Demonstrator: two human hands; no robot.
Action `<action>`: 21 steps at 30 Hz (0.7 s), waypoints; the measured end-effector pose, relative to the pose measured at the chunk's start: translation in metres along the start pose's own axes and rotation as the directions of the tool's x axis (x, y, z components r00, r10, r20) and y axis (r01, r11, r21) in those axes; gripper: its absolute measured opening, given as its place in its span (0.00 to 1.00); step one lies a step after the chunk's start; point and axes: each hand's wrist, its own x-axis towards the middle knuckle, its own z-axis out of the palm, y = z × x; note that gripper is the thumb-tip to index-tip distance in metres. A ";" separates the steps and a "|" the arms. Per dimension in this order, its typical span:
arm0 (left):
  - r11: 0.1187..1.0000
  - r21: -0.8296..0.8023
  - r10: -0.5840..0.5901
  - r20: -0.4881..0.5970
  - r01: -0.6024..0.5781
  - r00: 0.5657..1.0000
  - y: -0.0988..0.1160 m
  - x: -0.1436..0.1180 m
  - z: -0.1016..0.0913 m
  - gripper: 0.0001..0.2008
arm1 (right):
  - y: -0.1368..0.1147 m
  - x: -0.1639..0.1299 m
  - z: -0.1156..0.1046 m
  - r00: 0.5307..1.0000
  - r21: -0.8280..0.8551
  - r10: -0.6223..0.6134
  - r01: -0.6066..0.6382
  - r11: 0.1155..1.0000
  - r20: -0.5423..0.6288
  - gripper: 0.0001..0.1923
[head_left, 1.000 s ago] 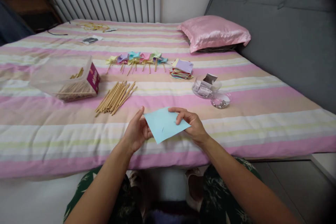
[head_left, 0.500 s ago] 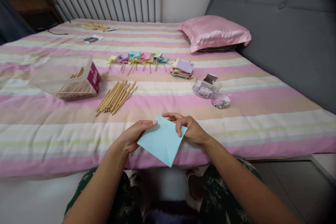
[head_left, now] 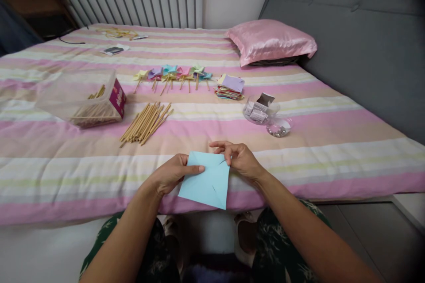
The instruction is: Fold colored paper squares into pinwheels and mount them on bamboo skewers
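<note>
A square light-blue paper sheet (head_left: 207, 185) with slits running in from its corners is held over the front edge of the bed. My left hand (head_left: 174, 171) grips its left side, thumb flat on top and the other fingers hidden beneath. At the upper right corner, my right hand (head_left: 239, 159) pinches the paper between thumb and finger, while its other fingers reach out behind. Beyond the hands lie a bundle of thin wooden sticks (head_left: 146, 124), a row of finished paper pinwheels (head_left: 171, 70) on sticks, and a stack of coloured paper squares (head_left: 229, 87).
On the left, a clear plastic box (head_left: 96, 112) holds more sticks. To the right sit a clear tub (head_left: 259, 112) with small boxes and a round dish (head_left: 279, 127) of small shiny pieces. A pink pillow (head_left: 272, 42) lies near the grey headboard (head_left: 352, 40). Part of another person shows far left.
The blue paper has turned from a diamond-like angle to nearly square-on. My left thumb has slid further onto the sheet, and a slit at the upper right corner now shows.
</note>
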 end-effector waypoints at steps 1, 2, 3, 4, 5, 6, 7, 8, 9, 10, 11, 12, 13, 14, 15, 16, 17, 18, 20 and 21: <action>1.000 0.000 0.003 -0.001 -0.003 1.000 0.000 0.000 0.000 0.15 | 0.000 0.000 0.000 1.000 0.009 -0.004 0.004 1.000 -0.013 0.12; 1.000 -0.001 0.005 -0.001 -0.005 1.000 0.001 -0.001 0.000 0.15 | 0.000 0.001 -0.001 1.000 0.018 -0.006 0.006 1.000 -0.026 0.12; 1.000 -0.002 0.009 -0.003 -0.009 1.000 0.001 -0.001 0.000 0.15 | 0.000 0.001 -0.001 0.999 0.024 -0.007 0.008 1.000 -0.042 0.13; 1.000 -0.003 0.011 -0.007 -0.011 1.000 0.002 -0.001 0.000 0.15 | 0.000 0.002 -0.002 0.998 0.031 -0.006 0.008 0.999 -0.061 0.13; 1.000 -0.004 0.013 -0.015 -0.013 1.000 0.003 -0.002 -0.001 0.15 | 0.001 0.002 -0.002 0.996 0.037 -0.004 0.007 0.999 -0.086 0.13; 1.000 -0.007 0.017 -0.028 -0.017 0.999 0.003 -0.002 -0.001 0.14 | 0.001 0.003 -0.003 0.993 0.041 -0.004 0.008 0.999 -0.116 0.12; 1.000 -0.014 0.024 -0.048 -0.025 0.999 0.004 -0.002 -0.002 0.14 | 0.002 0.003 -0.003 0.988 0.044 -0.006 0.013 0.999 -0.155 0.11; 0.999 -0.026 0.033 -0.074 -0.035 0.997 0.005 -0.002 -0.002 0.14 | 0.002 0.004 -0.004 0.979 0.045 -0.015 0.024 0.999 -0.201 0.09; 0.998 -0.041 0.043 -0.105 -0.048 0.994 0.005 -0.002 -0.003 0.13 | 0.002 0.005 -0.005 0.968 0.045 -0.026 0.039 0.998 -0.249 0.08; 0.996 -0.058 0.055 -0.138 -0.064 0.989 0.006 -0.001 -0.004 0.13 | 0.002 0.005 -0.005 0.956 0.046 -0.036 0.052 0.998 -0.291 0.09; 0.994 -0.075 0.067 -0.170 -0.081 0.983 0.006 -0.001 -0.005 0.13 | 0.001 0.005 -0.005 0.945 0.048 -0.044 0.063 0.997 -0.323 0.13; 0.991 -0.088 0.077 -0.197 -0.096 0.977 0.006 0.000 -0.006 0.12 | 0.001 0.005 -0.006 0.938 0.053 -0.052 0.074 0.996 -0.343 0.16; 0.989 -0.098 0.086 -0.215 -0.109 0.973 0.006 0.001 -0.007 0.12 | 0.000 0.005 -0.006 0.936 0.060 -0.056 0.082 0.995 -0.347 0.18; 0.988 -0.103 0.093 -0.225 -0.119 0.970 0.006 0.001 -0.008 0.12 | -0.001 0.004 -0.006 0.941 0.065 -0.057 0.083 0.994 -0.334 0.19; 0.986 -0.107 0.099 -0.230 -0.126 0.968 0.006 0.002 -0.008 0.12 | -0.003 0.003 -0.006 0.949 0.066 -0.056 0.080 0.995 -0.310 0.19; 0.985 -0.108 0.103 -0.232 -0.131 0.967 0.006 0.002 -0.009 0.12 | -0.003 0.003 -0.005 0.959 0.060 -0.055 0.074 0.995 -0.276 0.17; 0.985 -0.109 0.107 -0.232 -0.135 0.967 0.006 0.002 -0.009 0.12 | -0.004 0.002 -0.005 0.971 0.050 -0.053 0.067 0.996 -0.235 0.15; 0.984 -0.110 0.110 -0.231 -0.138 0.967 0.006 0.002 -0.009 0.12 | -0.004 0.001 -0.005 0.982 0.039 -0.047 0.055 0.998 -0.184 0.13; 0.983 -0.112 0.116 -0.228 -0.145 0.967 0.005 0.002 -0.009 0.12 | -0.005 -0.001 -0.004 0.996 0.018 -0.027 0.028 0.999 -0.081 0.10; 0.983 -0.112 0.120 -0.223 -0.148 0.967 0.005 0.002 -0.009 0.12 | -0.005 -0.001 -0.003 0.999 0.008 -0.016 0.016 1.000 -0.040 0.10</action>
